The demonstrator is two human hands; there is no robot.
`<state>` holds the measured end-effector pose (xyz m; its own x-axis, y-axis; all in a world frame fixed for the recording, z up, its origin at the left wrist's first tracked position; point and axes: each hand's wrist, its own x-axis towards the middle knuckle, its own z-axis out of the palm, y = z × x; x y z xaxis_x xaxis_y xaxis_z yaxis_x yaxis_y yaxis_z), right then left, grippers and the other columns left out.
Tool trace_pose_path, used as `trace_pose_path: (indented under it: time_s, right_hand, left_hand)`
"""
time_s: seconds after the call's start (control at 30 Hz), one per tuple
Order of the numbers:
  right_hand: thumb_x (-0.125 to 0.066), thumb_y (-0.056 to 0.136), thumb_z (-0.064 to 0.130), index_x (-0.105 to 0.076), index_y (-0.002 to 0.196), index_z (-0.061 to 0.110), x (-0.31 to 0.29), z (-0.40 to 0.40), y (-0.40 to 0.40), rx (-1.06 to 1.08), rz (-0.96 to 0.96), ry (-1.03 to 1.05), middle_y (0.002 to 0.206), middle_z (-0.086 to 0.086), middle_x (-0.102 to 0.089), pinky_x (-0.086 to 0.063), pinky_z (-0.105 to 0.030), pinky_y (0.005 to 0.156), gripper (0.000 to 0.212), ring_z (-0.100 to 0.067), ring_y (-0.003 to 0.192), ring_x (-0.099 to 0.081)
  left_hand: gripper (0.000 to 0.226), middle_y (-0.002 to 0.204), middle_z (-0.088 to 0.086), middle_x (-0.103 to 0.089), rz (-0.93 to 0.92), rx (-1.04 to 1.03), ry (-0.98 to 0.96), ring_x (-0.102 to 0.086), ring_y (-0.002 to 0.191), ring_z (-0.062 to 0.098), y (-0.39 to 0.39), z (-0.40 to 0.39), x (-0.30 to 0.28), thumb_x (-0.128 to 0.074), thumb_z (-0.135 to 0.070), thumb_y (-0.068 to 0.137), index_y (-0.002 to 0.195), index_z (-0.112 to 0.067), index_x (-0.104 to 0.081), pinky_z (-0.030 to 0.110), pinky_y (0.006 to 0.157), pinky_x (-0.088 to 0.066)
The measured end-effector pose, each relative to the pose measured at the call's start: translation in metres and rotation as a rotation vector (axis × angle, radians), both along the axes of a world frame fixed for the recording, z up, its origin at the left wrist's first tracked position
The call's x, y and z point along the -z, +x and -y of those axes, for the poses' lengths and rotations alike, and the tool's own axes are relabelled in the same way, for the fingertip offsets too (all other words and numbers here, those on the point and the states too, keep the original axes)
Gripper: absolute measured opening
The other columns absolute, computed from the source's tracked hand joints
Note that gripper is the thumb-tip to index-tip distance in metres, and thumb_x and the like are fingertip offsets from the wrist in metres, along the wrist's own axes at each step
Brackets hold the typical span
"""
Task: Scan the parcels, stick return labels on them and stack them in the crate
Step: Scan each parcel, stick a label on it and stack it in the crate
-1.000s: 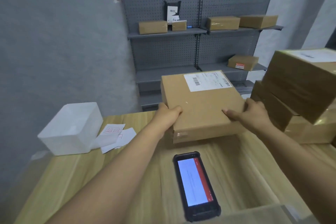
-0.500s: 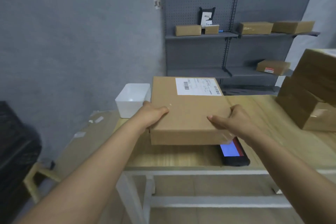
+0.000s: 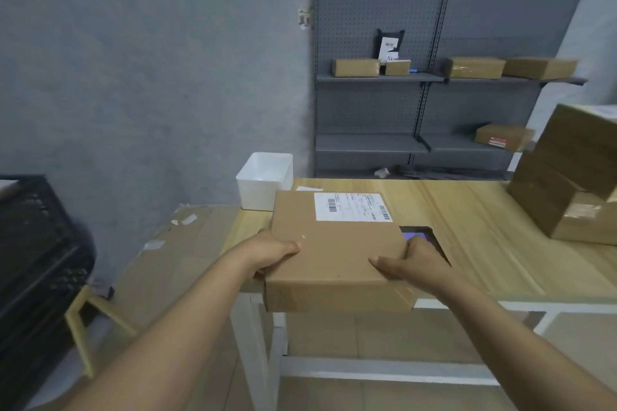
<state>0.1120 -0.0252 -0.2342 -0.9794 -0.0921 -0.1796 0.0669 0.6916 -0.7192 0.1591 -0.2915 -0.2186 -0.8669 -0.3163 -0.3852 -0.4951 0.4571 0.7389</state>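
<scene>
A flat brown cardboard parcel (image 3: 337, 250) with a white barcode label (image 3: 352, 207) on top hangs in the air over the table's near left corner. My left hand (image 3: 267, 253) grips its left side and my right hand (image 3: 412, 265) grips its right side, thumbs on top. The handheld scanner (image 3: 425, 238) lies on the wooden table (image 3: 484, 243), mostly hidden behind the parcel and my right hand. A black crate (image 3: 36, 260) stands at the far left, below table height.
A white plastic bin (image 3: 265, 178) sits at the table's back left corner. Stacked brown boxes (image 3: 567, 183) fill the table's right side. Flattened cardboard (image 3: 173, 257) lies left of the table. Grey shelving (image 3: 434, 93) with several small boxes stands against the back wall.
I have carried the parcel toward me and to the left, off the table's near edge. The view has swung left, bringing the black crate into sight.
</scene>
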Motion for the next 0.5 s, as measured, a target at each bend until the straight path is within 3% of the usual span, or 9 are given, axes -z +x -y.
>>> trace_pose_path:
  time_s: [0.1,0.17,0.23,0.3,0.37,0.5]
  right_hand:
    - [-0.075,0.071,0.053,-0.052,0.11,0.009,0.005,-0.002,-0.001,-0.028,-0.042,0.041,0.108,-0.004,-0.056,-0.049,-0.03,0.078,0.064,-0.019,0.097,-0.058]
    - [-0.064,0.081,0.054,-0.054,0.091,0.012,0.007,-0.008,-0.005,-0.037,-0.085,0.03,0.092,-0.001,-0.058,-0.042,-0.025,0.063,0.044,-0.016,0.082,-0.056]
    - [-0.049,0.09,0.051,-0.045,0.071,0.015,0.009,-0.019,-0.012,0.003,-0.126,0.029,0.081,-0.003,-0.053,-0.036,-0.028,0.062,0.041,-0.019,0.072,-0.049]
    - [-0.045,0.094,0.043,-0.05,0.083,0.011,0.014,-0.033,-0.021,0.058,-0.152,0.114,0.096,-0.009,-0.053,-0.036,-0.031,0.072,0.034,-0.025,0.087,-0.049]
    - [-0.051,0.091,0.038,-0.054,0.111,0.002,0.024,-0.045,-0.032,0.091,-0.136,0.286,0.115,-0.016,-0.054,-0.038,-0.034,0.087,0.041,-0.031,0.11,-0.046]
    - [-0.058,0.078,0.058,-0.047,0.122,0.004,0.041,-0.05,-0.041,0.12,-0.032,0.437,0.121,-0.017,-0.047,-0.036,-0.036,0.097,0.07,-0.031,0.119,-0.041]
  left_hand:
    - [0.049,0.094,0.002,-0.063,0.037,-0.009,0.047,-0.063,0.078,0.021,0.002,-0.001,0.006,-0.068,-0.042,0.085,0.12,-0.014,-0.047,0.032,0.068,-0.054]
    - [0.06,0.095,0.002,-0.061,0.036,-0.035,0.043,-0.061,0.076,0.021,0.0,-0.002,0.006,-0.069,-0.042,0.084,0.128,-0.011,-0.041,0.034,0.069,-0.054]
    - [0.074,0.096,-0.005,-0.054,0.016,-0.044,0.002,-0.056,0.077,0.016,-0.003,-0.003,0.004,-0.07,-0.04,0.083,0.138,-0.016,-0.027,0.031,0.061,-0.049]
    - [0.081,0.102,-0.008,-0.05,0.015,-0.002,-0.08,-0.054,0.085,0.017,-0.006,-0.004,0.0,-0.069,-0.038,0.085,0.146,-0.023,-0.017,0.028,0.058,-0.043]
    - [0.083,0.109,-0.005,-0.047,0.063,0.036,-0.167,-0.052,0.094,0.021,-0.009,-0.006,-0.004,-0.066,-0.039,0.086,0.149,-0.023,-0.014,0.03,0.061,-0.044]
    - [0.082,0.11,-0.001,-0.044,0.171,0.061,-0.29,-0.049,0.097,0.024,-0.015,-0.011,-0.007,-0.061,-0.039,0.089,0.148,-0.019,-0.008,0.031,0.059,-0.043]
